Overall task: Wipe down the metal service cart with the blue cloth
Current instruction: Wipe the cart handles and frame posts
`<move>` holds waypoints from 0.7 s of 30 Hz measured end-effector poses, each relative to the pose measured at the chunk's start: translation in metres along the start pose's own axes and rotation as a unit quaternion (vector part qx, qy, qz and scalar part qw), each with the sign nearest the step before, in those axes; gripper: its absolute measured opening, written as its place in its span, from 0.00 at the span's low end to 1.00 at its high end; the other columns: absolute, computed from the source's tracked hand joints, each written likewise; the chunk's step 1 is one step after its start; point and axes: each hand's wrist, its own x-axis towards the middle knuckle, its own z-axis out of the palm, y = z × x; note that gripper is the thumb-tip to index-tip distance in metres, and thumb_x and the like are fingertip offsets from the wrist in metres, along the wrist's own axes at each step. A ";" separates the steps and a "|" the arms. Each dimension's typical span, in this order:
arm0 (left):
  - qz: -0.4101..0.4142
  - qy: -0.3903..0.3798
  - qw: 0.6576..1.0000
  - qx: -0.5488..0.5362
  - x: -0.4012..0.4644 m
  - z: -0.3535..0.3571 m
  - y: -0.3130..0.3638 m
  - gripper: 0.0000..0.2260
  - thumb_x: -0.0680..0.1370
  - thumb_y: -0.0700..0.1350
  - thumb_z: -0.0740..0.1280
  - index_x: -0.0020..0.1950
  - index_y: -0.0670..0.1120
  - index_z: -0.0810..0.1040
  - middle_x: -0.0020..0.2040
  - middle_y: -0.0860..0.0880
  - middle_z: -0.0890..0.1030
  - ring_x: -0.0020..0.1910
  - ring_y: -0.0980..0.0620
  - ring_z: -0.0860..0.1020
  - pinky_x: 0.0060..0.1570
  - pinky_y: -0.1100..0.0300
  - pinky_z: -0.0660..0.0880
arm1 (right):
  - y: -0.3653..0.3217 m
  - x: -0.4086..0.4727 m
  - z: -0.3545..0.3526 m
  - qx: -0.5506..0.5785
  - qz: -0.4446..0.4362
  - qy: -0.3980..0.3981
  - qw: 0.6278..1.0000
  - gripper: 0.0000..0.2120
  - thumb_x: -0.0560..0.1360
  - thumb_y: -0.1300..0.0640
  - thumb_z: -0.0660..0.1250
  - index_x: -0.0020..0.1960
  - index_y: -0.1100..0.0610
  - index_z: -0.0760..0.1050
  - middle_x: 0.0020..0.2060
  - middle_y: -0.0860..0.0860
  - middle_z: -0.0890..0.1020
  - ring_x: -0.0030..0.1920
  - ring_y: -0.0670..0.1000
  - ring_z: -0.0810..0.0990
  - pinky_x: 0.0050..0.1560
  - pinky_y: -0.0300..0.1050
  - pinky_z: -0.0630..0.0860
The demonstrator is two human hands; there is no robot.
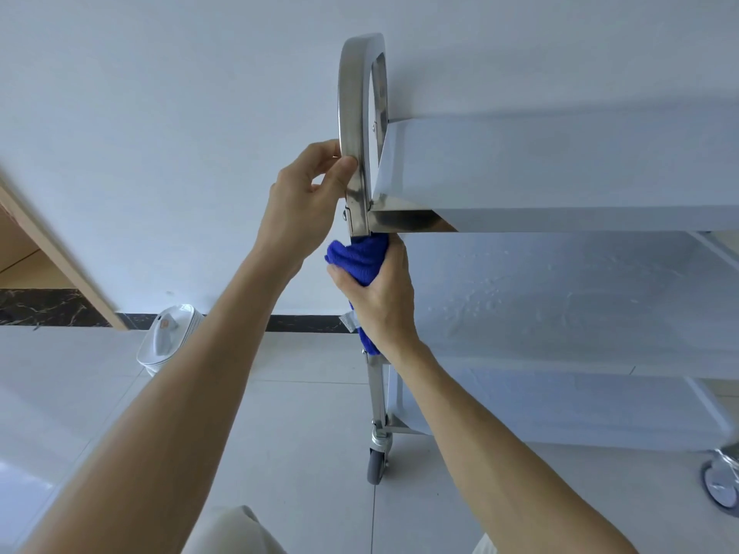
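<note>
Left hand (pixel 308 193) grips cart (pixel 560 169) handle (pixel 354 113); right hand (pixel 380 297) clutches blue cloth (pixel 360 257) around post. White bin (pixel 168 337) on tiled floor (pixel 300 413).

perhaps a service room: tiled floor (pixel 304 433), white wall (pixel 160 113), steel cart (pixel 560 173).

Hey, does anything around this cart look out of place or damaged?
Mostly no. One oddity: a white appliance sits tilted on the floor by the wall. The cart itself shows no visible damage.

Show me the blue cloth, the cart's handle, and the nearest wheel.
blue cloth (pixel 360 255): head view, bunched top above the fingers.
handle (pixel 351 109): head view, curved steel bar.
wheel (pixel 376 465): head view, grey tyre.
</note>
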 end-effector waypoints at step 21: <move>-0.116 0.040 0.990 -0.065 -0.083 0.050 -0.091 0.18 0.80 0.54 0.67 0.69 0.58 0.70 0.63 0.56 0.78 0.55 0.59 0.80 0.47 0.66 0.74 | 0.025 0.026 -0.168 -0.086 0.059 -0.201 0.974 0.26 0.67 0.48 0.79 0.59 0.35 0.71 0.57 0.29 0.77 0.57 0.31 0.76 0.52 0.23 0.70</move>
